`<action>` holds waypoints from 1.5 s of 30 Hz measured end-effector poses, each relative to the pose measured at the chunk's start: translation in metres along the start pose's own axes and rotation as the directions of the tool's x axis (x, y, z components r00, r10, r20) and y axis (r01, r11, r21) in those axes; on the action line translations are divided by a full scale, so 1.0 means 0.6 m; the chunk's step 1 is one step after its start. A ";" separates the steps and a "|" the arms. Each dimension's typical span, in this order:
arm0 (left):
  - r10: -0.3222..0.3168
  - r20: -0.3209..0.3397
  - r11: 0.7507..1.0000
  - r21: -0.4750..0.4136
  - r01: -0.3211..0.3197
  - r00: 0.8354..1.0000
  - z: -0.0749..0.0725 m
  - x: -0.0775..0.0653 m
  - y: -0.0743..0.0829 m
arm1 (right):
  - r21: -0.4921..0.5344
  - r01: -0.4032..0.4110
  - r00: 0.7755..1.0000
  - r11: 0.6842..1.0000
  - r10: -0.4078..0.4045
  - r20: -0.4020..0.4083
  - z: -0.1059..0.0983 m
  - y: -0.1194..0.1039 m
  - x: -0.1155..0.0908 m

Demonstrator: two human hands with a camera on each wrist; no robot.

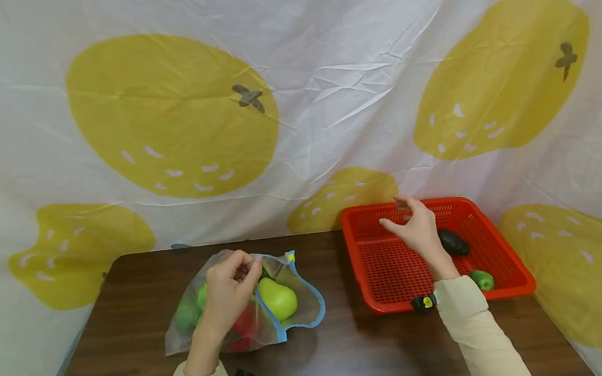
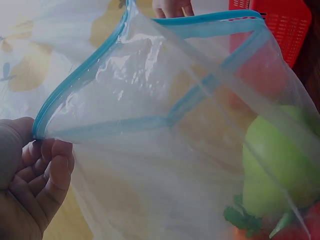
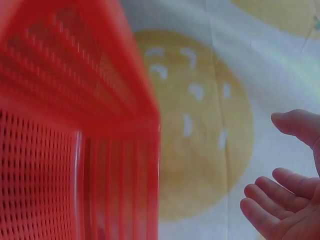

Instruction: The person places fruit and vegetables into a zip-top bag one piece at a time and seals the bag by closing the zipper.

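Observation:
A clear mesh bag (image 1: pixel 295 308) with a blue rim (image 2: pixel 100 70) lies on the dark wooden table (image 1: pixel 347 351). Inside it are a green pear (image 1: pixel 278 298), another green fruit (image 1: pixel 187 315) and something red (image 1: pixel 245 330). My left hand (image 1: pixel 230 289) pinches the bag's rim and holds its mouth open. The left wrist view shows its fingers (image 2: pixel 47 170) curled at the blue edge. My right hand (image 1: pixel 417 225) hovers over the red basket (image 1: pixel 495 293), fingers relaxed and empty. The right wrist view shows its fingers (image 3: pixel 280 197) holding nothing. In the basket lie a dark avocado (image 1: pixel 453 242) and a small green fruit (image 1: pixel 483 279).
A white cloth (image 1: pixel 314 91) printed with large yellow fruit hangs behind the table and close to the basket's far wall (image 3: pixel 75 85). Bare tabletop lies between bag and basket and along the front edge.

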State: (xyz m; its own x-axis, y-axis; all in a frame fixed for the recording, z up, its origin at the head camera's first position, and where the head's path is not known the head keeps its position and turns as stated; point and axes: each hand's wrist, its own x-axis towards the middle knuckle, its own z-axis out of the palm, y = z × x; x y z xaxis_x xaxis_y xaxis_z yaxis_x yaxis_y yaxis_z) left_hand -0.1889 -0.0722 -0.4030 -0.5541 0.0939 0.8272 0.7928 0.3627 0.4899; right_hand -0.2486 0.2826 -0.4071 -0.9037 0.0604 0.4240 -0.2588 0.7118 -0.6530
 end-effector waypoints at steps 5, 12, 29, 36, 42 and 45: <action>-0.011 0.001 1.000 0.002 0.011 1.000 0.000 -0.004 -0.004 | -0.050 -0.070 0.997 0.996 0.072 0.033 -0.027 0.035 0.021; -0.001 -0.006 1.000 -0.006 0.001 1.000 -0.015 0.021 0.052 | -0.122 -0.167 0.982 0.978 0.175 0.064 -0.056 0.090 0.044; -0.007 -0.003 1.000 0.020 0.007 1.000 -0.011 -0.004 0.010 | -0.339 -0.377 0.848 0.862 0.468 0.248 -0.068 0.201 0.045; -0.006 0.000 1.000 0.010 0.006 1.000 -0.015 -0.009 0.003 | -0.388 -0.389 0.800 0.835 0.516 0.307 -0.066 0.219 0.030; -0.015 0.008 1.000 0.007 0.015 1.000 -0.013 -0.010 0.004 | -0.448 -0.340 0.792 0.827 0.508 0.338 -0.069 0.234 0.014; -0.011 0.013 1.000 0.007 0.011 1.000 -0.011 -0.010 0.003 | -0.473 -0.344 0.785 0.811 0.525 0.330 -0.071 0.240 0.008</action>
State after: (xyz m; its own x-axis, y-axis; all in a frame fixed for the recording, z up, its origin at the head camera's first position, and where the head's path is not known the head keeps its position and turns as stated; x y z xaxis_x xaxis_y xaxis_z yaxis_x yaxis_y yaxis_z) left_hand -0.1824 -0.0781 -0.4054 -0.5664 0.1019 0.8178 0.7846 0.3702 0.4973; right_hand -0.2756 0.4150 -0.4722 -0.9574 0.1903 -0.2172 0.2624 0.8875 -0.3788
